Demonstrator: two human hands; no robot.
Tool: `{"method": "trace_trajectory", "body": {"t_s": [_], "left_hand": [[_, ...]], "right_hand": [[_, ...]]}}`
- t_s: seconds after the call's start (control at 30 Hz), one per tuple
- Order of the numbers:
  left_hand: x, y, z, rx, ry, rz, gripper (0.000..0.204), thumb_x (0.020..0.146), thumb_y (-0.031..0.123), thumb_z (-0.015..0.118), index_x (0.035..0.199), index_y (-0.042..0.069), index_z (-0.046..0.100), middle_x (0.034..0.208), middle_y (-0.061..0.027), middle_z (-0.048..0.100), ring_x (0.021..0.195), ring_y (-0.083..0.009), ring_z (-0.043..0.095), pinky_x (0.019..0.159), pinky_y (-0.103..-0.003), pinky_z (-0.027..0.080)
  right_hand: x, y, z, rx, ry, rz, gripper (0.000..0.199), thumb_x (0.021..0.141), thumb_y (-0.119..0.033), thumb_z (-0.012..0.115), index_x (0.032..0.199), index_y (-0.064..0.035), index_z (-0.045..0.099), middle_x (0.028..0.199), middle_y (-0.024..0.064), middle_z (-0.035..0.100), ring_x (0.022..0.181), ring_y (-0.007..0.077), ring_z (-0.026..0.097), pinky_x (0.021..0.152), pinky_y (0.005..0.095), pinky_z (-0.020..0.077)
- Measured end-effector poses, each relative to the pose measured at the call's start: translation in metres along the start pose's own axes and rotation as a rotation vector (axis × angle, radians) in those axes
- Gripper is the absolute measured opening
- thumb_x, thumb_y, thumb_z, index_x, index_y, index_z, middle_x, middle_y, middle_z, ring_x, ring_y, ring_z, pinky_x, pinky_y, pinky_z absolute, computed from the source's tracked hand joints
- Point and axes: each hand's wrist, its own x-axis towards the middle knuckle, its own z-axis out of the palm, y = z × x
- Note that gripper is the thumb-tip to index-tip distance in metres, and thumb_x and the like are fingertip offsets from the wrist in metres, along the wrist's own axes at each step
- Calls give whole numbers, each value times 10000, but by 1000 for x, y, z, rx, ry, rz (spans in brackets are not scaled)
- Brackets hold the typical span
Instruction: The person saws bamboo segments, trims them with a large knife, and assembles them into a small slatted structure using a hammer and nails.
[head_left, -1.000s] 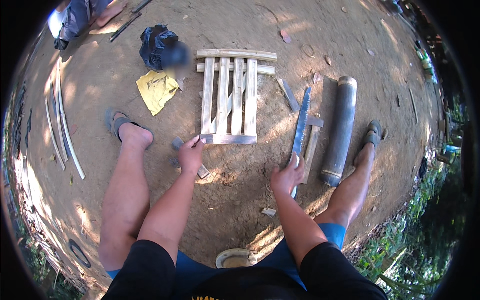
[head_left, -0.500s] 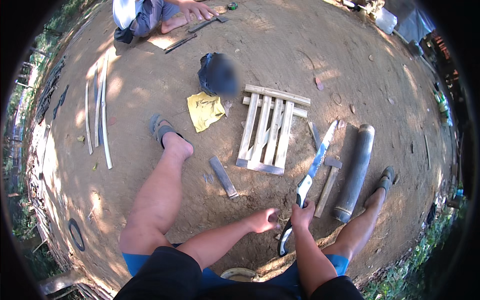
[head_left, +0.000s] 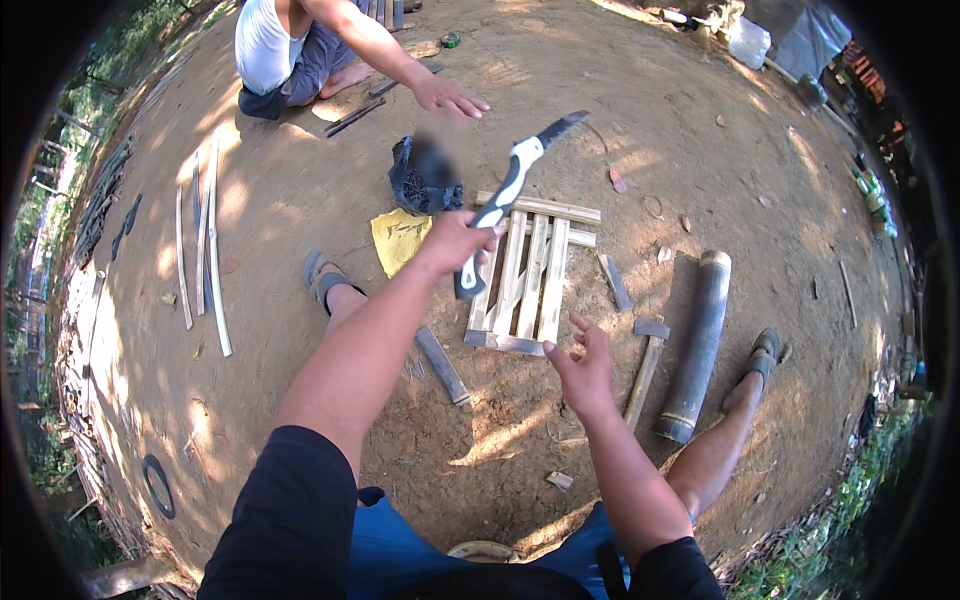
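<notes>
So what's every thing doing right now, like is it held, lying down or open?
Left hand: closed around the knife handle, arm stretched forward.
Knife: held up in the air, blade pointing away toward the other person.
Right hand: open, fingers spread, holding nothing.
Slatted bamboo frame: lying flat on the dirt.
Thick bamboo tube: lying on its side.
Other person's hand: reaching out, empty.
Yellow cloth: crumpled on the ground.

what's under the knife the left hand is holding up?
Below the knife in the left hand lies a bamboo slat frame on bare dirt, with a black bag beside it. The handle and hand cover part of the frame's left slats.
</notes>
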Motion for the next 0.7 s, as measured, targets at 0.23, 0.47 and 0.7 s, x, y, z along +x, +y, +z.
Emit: {"method": "trace_trajectory", "body": {"t_s": [0.23, 0.47, 0.7], "left_hand": [[44, 9, -58, -295, 78, 21, 203, 939, 223, 754, 1009, 57, 660, 789, -28, 678, 600, -86, 602, 536, -240, 500], [52, -2, -85, -254, 138, 27, 290, 956, 290, 735, 1111, 54, 671, 866, -23, 712, 648, -68, 605, 571, -233, 509], [32, -62, -35, -481, 620, 293, 448, 1018, 300, 644, 1246, -84, 604, 1145, -170, 690, 1047, -249, 693, 931, -350, 550]], "right_hand": [[-83, 122, -16, -113, -80, 91, 593, 878, -317, 787, 1341, -8, 582, 1262, 222, 564, 1145, 336, 594, 991, 441, 497], [-75, 159, 0, -146, -194, 205, 608, 886, -387, 745, 1338, -12, 587, 1292, 252, 574, 1187, 373, 587, 1031, 450, 480], [-51, 183, 21, -207, -190, 224, 547, 880, -309, 742, 1318, -10, 607, 1307, 269, 600, 1241, 399, 581, 1066, 443, 466]]}}
